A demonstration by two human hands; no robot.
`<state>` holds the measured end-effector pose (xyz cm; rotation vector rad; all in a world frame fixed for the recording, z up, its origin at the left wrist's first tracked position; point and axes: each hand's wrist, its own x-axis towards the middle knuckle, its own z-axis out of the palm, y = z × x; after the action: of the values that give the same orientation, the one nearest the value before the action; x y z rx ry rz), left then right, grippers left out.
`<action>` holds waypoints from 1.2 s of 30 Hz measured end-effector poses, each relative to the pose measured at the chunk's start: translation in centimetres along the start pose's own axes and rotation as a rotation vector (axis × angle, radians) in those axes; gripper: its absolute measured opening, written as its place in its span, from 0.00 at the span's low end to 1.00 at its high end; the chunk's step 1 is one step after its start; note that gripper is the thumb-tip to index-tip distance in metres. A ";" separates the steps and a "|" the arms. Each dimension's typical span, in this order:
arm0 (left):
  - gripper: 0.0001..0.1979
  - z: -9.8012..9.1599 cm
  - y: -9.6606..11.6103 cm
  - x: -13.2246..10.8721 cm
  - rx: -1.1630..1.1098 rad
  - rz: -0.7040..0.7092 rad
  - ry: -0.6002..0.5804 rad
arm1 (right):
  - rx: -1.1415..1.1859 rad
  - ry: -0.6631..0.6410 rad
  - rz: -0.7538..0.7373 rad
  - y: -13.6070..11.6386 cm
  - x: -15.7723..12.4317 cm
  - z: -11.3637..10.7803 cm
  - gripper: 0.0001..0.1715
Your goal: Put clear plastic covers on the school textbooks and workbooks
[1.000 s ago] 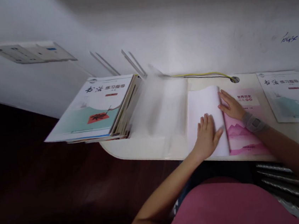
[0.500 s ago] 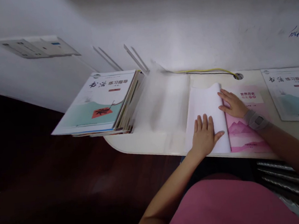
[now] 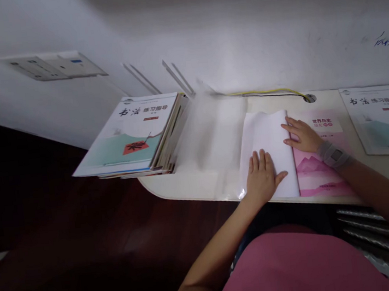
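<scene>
A pink book (image 3: 315, 156) with mountains on its cover lies near the table's front edge. Over its left part and beyond spreads a white sheet (image 3: 266, 133), its right edge running down the cover; whether it is a page or loose paper I cannot tell. My left hand (image 3: 261, 178) lies flat on the sheet's lower part, fingers stretched and thumb out to the right. My right hand (image 3: 301, 135), with a grey band on the wrist, rests across the cover, its spread fingertips at the sheet's right edge. A clear plastic film (image 3: 229, 160) shows left of the sheet.
A stack of books (image 3: 141, 137) overhangs the left end of the white table (image 3: 171, 189). Another teal and white book (image 3: 379, 121) lies at the right. Yellow and black cables (image 3: 272, 92) run along the wall into a hole. A wall socket panel (image 3: 54, 66) is at upper left.
My left hand has slid slightly left across the white sheet. My right hand stays at the sheet's edge, its fingertips slightly further left. The view has shifted a little.
</scene>
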<state>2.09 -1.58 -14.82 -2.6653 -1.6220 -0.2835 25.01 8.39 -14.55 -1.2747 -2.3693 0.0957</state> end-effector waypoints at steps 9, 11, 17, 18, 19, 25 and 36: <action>0.42 0.0 0.5 -0.6 -0.001 0.061 -0.004 | -0.003 -0.018 -0.003 -0.2 0.0 -0.2 0.29; 0.41 0.0 0.2 -0.6 0.000 0.047 0.000 | -0.009 -0.032 -0.002 -0.3 0.0 -0.3 0.31; 0.38 -0.4 -0.5 -0.7 -0.031 0.016 0.040 | -0.002 -0.053 0.009 -0.2 0.0 -0.3 0.33; 0.37 -0.5 -0.2 -0.8 -0.066 0.021 0.053 | 0.001 -0.054 0.006 -0.2 0.0 -0.3 0.33; 0.37 -0.5 0.2 -0.7 -0.111 0.034 0.061 | 0.003 -0.053 0.001 -0.1 0.1 -0.2 0.33; 0.43 -0.6 3.6 0.2 -0.208 0.048 -0.028 | -0.034 -0.057 -0.003 -0.3 0.1 -0.3 0.35; 0.41 0.0 2.3 -0.2 -0.057 0.055 -0.024 | -0.050 -0.101 -0.049 -0.8 0.0 -0.7 0.35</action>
<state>4.05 -2.83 -14.60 -2.7609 -1.5678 -0.3024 24.65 7.81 -13.73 -1.2619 -2.5016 0.0880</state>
